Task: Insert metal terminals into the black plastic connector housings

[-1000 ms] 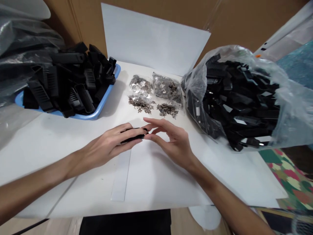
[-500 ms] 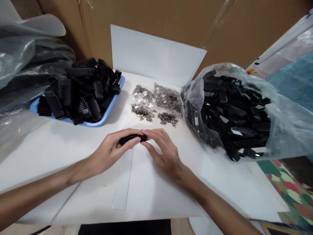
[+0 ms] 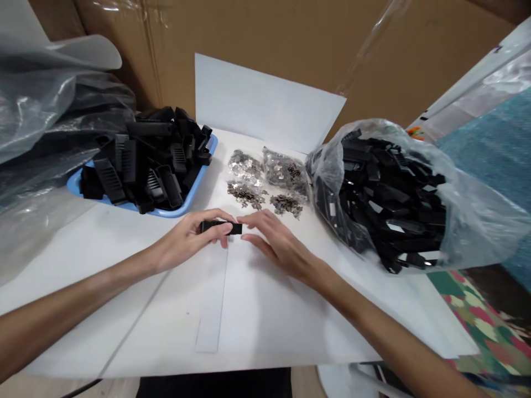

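Note:
My left hand grips a small black plastic part between thumb and fingers, just above the white table. My right hand lies to the right of the part with its fingers stretched out, the fingertips touching the part's right end. Small piles of metal clips, some in clear bags, lie just beyond both hands.
A blue tray heaped with black plastic parts stands at the back left. A clear bag of black parts lies on the right. Grey plastic wrap fills the far left. Cardboard and a white sheet stand behind.
Both hands have shifted a little away from me with the black part. My left hand's grip has turned from flat over the part to a pinch. The view has tilted down.

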### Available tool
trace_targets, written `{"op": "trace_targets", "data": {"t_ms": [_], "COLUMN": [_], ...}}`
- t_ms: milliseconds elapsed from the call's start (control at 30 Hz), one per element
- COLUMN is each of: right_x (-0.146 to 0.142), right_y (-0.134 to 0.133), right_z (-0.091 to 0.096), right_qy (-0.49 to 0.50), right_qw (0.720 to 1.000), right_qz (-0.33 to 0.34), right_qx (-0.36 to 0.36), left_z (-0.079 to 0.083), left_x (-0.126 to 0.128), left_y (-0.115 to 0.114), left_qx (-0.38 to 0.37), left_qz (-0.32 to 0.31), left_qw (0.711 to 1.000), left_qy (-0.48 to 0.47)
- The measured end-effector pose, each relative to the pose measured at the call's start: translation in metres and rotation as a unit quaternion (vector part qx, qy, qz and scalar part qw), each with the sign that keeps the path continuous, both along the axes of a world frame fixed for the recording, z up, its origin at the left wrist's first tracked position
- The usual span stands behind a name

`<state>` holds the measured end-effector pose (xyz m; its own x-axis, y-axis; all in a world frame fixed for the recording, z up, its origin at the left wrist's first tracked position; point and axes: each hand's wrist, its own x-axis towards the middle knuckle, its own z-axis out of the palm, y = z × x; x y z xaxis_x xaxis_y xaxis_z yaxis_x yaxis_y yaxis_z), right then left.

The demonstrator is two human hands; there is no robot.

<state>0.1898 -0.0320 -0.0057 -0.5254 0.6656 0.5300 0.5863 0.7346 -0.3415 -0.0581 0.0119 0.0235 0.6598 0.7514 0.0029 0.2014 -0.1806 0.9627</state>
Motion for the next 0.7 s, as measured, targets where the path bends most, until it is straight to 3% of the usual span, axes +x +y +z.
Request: {"op": "trace_targets", "data": {"t_ms": [133, 200, 367, 500, 600, 700], "right_x": [-0.002, -0.003, -0.006, -0.005, -0.002, -0.001], "right_y": [0.012, 0.013, 0.009, 0.006, 0.005, 0.002], "right_z": [-0.011, -0.018, -0.025, -0.023, -0.023, -0.023], "right_qy": [-0.037, -0.066, -0.032, 0.002, 0.058, 0.037], "right_qw": [0.989, 0.981, 0.984, 0.985, 0.983, 0.985], "right_qz": [-0.144, -0.179, -0.173, -0.170, -0.172, -0.164], "right_qx": [-0.026, -0.025, 0.003, 0.016, -0.006, -0.026], "left_z": [-0.003, -0.004, -0.011, -0.017, -0.014, -0.010], "left_x": [-0.002, -0.002, 0.001, 0.005, 0.007, 0.009], "left_y": [0.001, 0.000, 0.000, -0.001, -0.003, -0.004], "left_qx": [-0.016, -0.033, -0.103, -0.148, -0.111, -0.047], "left_qz": [0.033, 0.039, 0.007, 0.033, 0.050, 0.050], "left_qw": [0.999, 0.998, 0.991, 0.980, 0.989, 0.997], "left_qy": [-0.027, -0.035, -0.081, -0.131, -0.087, -0.024]}}
